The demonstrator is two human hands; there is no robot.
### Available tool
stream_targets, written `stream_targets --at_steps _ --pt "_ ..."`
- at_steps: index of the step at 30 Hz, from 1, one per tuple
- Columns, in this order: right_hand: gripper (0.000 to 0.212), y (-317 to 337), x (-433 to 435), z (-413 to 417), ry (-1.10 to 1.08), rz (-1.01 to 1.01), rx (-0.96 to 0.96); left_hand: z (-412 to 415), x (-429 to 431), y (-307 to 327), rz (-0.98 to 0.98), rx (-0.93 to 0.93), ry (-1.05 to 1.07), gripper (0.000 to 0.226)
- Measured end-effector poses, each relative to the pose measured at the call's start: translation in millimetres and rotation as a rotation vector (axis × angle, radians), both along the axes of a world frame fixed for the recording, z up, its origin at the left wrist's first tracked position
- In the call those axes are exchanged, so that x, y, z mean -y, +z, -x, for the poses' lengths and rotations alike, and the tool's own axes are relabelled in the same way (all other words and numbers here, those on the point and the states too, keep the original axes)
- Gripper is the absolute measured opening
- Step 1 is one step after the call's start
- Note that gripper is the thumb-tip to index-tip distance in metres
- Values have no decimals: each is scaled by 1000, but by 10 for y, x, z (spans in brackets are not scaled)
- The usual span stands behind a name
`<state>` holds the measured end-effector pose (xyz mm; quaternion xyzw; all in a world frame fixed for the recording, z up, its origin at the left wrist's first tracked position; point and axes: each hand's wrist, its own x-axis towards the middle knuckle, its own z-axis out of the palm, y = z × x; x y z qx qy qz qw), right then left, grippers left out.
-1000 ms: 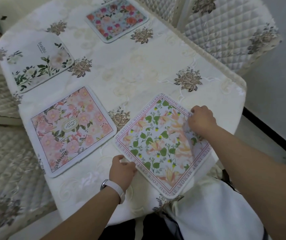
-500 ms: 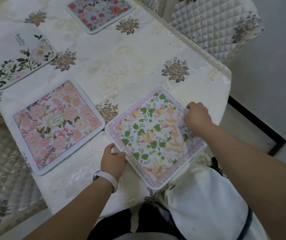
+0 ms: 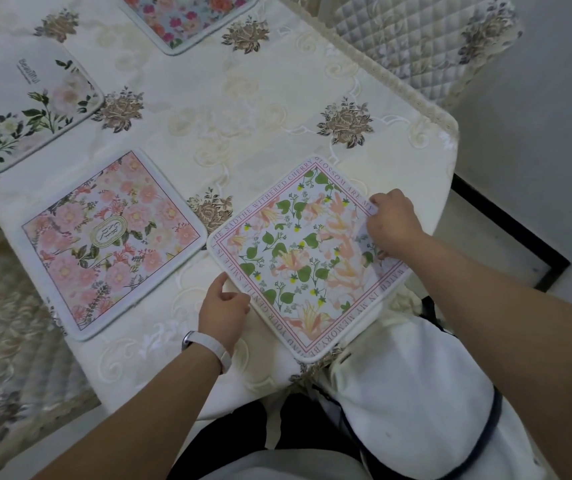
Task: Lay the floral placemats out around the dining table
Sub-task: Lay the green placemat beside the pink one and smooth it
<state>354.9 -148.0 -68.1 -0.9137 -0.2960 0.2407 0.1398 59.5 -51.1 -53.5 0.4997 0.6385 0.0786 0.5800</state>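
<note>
Four floral placemats (image 3: 115, 240) are laid on the table (image 3: 277, 98). The green-leaved placemat (image 3: 309, 258), nearest, is set at the near edge; its left edge is pinched by the left grip (image 3: 224, 306), its right corner clasped by the curled right grip (image 3: 393, 223).

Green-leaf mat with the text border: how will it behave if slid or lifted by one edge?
The green-leaf placemat looks thin, with a bound rim, and lies flat: probably light and bendy, likely sagging in a one-edge lift. On the glossy tablecloth it should slide easily, perhaps rotating. Its near corner sits at the tablecloth's near edge, so overpushing may drop it.
</note>
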Motion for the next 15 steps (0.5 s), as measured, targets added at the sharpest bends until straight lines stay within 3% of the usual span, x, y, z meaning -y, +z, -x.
stream_targets --at_steps 8,10,15 --pt "44 38 85 -70 19 -37 -66 42 56 -42 3 -65 -39 61" --pt "44 51 136 -37 52 -31 -43 57 124 5 -153 -151 -197 60" --pt "49 87 353 102 243 39 36 55 371 43 -671 -315 -909 67"
